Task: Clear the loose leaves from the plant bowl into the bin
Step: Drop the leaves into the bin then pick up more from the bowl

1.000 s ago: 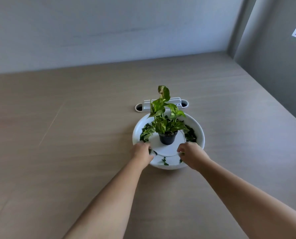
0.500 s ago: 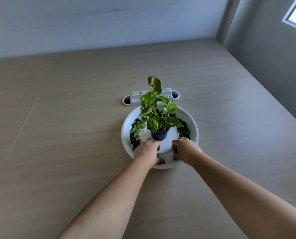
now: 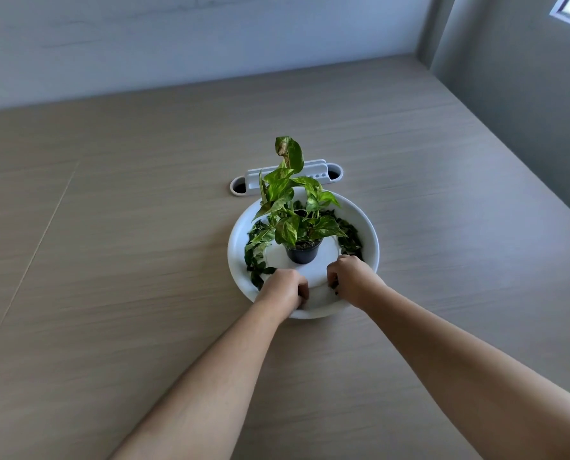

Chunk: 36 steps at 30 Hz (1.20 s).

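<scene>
At the near rim of the white bowl [image 3: 238,257], both hands' fingers [image 3: 301,290] curl closed over loose leaves [image 3: 255,257].

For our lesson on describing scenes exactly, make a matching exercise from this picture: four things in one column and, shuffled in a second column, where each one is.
Things
1. black pot
2. loose leaves
3. white cable tray
4. left hand

Places
A. set into the table beyond the bowl
B. at the near rim of the white bowl, left of the right hand
C. on the raised centre of the bowl
D. in the ring around the raised centre

Pairs: 1-C, 2-D, 3-A, 4-B
</scene>
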Each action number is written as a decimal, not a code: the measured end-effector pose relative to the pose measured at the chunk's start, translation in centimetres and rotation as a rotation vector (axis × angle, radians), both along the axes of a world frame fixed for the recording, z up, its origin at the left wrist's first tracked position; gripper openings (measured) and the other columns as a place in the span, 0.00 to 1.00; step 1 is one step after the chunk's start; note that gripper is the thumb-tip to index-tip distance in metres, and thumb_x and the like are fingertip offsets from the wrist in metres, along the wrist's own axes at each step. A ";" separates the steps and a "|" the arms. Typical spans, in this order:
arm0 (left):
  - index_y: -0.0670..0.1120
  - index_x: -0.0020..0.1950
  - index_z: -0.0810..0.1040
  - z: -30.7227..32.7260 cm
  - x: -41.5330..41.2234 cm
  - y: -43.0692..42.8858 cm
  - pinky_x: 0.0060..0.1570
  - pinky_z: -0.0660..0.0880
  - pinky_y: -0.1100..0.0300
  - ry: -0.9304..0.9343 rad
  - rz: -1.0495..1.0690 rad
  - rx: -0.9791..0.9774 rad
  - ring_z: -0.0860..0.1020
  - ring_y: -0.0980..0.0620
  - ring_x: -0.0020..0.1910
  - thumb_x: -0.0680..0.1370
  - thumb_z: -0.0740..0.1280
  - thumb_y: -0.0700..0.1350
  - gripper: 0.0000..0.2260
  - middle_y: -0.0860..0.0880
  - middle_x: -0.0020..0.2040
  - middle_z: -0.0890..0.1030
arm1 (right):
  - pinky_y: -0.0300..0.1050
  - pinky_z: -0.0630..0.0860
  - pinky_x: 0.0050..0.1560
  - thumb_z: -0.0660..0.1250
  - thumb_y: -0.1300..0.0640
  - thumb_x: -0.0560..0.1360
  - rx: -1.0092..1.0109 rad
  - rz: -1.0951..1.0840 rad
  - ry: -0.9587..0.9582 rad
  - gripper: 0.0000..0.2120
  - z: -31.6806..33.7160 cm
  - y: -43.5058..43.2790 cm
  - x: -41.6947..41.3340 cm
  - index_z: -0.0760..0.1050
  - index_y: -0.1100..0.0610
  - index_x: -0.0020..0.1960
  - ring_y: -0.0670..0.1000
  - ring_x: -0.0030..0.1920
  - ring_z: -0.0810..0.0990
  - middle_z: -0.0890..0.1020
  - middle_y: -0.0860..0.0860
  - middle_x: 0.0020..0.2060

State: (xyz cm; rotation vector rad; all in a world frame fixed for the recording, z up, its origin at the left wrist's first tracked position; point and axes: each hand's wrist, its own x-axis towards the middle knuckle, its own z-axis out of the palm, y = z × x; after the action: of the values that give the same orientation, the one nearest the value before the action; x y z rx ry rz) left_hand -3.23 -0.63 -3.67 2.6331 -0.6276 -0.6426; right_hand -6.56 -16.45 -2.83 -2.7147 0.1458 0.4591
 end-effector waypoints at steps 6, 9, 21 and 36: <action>0.43 0.41 0.85 0.7 0.3 0.9 0.48 0.77 0.62 0.088 0.240 -0.233 0.81 0.52 0.43 0.72 0.70 0.35 0.06 0.46 0.44 0.86 | 0.46 0.80 0.47 0.63 0.69 0.71 0.005 -0.069 0.046 0.11 0.5 0.0 0.4 0.82 0.59 0.45 0.56 0.42 0.78 0.82 0.57 0.49; 0.47 0.36 0.83 1.7 0.9 2.3 0.48 0.80 0.60 0.187 0.445 -0.403 0.80 0.53 0.40 0.71 0.73 0.35 0.07 0.50 0.36 0.83 | 0.40 0.76 0.42 0.64 0.69 0.70 0.111 -0.172 0.000 0.10 1.4 -0.4 0.7 0.84 0.60 0.43 0.54 0.44 0.79 0.84 0.54 0.43; 0.48 0.33 0.81 3.4 -3.0 -1.1 0.52 0.80 0.56 0.260 0.478 -0.528 0.81 0.50 0.40 0.70 0.73 0.33 0.11 0.49 0.34 0.81 | 0.39 0.75 0.34 0.69 0.68 0.67 0.413 -0.502 -0.197 0.09 5.5 -5.4 -3.4 0.82 0.55 0.34 0.49 0.35 0.77 0.80 0.53 0.32; 0.47 0.35 0.83 8.7 -31.7 -40.7 0.44 0.80 0.57 0.314 -0.380 -0.443 0.79 0.53 0.34 0.69 0.71 0.34 0.08 0.44 0.36 0.83 | 0.27 0.73 0.31 0.71 0.69 0.65 0.255 -1.183 -0.354 0.09 9.4 -35.6 -44.5 0.82 0.56 0.33 0.40 0.28 0.79 0.83 0.55 0.31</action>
State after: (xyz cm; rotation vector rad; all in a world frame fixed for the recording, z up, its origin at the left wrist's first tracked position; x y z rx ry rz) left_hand -34.94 -41.36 5.03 1.9696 -1.0431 -0.8843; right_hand -51.06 -52.03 6.52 -1.9415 1.3491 -0.3268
